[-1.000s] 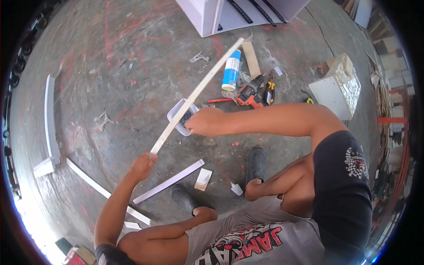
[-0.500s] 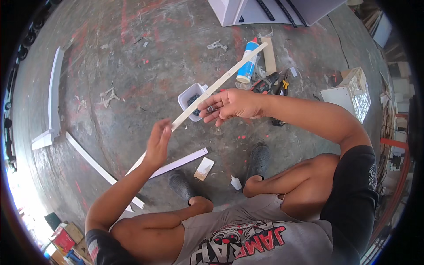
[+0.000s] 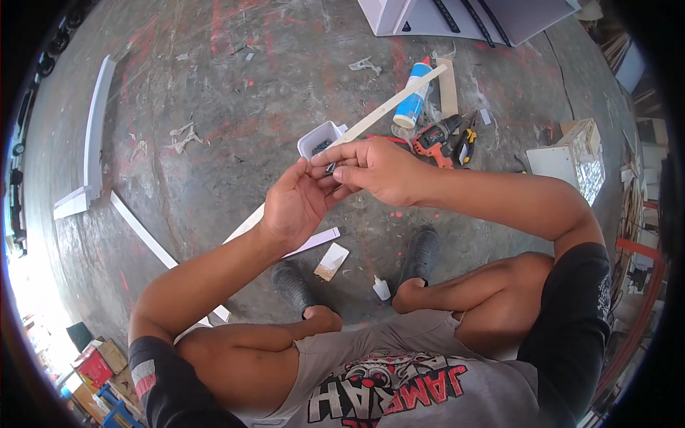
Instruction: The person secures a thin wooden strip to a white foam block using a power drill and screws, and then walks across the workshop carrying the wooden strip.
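Note:
My left hand [image 3: 298, 205] is turned palm up with its thumb stretched out; its fingertips meet those of my right hand and are partly hidden there. My right hand [image 3: 374, 170] has its fingers bent round small dark metal pieces that look like screws [image 3: 330, 169]. Behind both hands runs a long pale wooden strip [image 3: 389, 105], slanting from lower left to upper right. Just beyond the fingertips stands a white plastic tub [image 3: 307, 146] with dark screws in it, partly covered by the strip and my hands.
A blue-and-white sealant tube [image 3: 412, 100], a cordless drill [image 3: 432, 143] and yellow-black pliers [image 3: 469, 141] lie to the right. Near my feet are a small white bottle [image 3: 382, 288] and a board scrap [image 3: 332, 262]. White strips [image 3: 146, 230] lie at left; a white panel unit [image 3: 464, 21] stands far off.
My left hand has moved right and turned palm up, meeting my right hand. The fingers of my right hand have closed more round the small metal pieces. The view has shifted slightly.

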`<state>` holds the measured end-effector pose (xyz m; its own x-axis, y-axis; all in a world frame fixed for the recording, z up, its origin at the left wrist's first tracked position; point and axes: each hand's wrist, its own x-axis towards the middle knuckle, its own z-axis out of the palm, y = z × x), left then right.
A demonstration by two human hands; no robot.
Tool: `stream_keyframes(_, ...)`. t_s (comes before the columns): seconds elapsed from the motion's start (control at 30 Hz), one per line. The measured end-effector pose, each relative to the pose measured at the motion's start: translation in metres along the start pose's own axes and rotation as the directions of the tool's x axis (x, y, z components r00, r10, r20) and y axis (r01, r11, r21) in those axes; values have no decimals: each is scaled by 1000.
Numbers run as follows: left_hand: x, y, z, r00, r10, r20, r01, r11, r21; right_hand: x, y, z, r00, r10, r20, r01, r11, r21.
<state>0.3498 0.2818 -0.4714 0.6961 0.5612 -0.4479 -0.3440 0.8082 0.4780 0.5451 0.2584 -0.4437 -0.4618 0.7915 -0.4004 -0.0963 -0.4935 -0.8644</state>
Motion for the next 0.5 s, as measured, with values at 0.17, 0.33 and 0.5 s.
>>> stream_keyframes(0.17,2,-4,-10,998,-30,56,30,1000,10,2,1,-7,994,-24,-110,14,996,-92)
stream_keyframes(0.33,7,-4,-24,1000,-11,23,10,999,53,16,11,-15,980,-133,-147,104,976,-190)
stream_keyframes(0.5,12,1,-30,996,62,-64,-52,988,146,31,16,-26,952,-244,-182,168,919,-357)
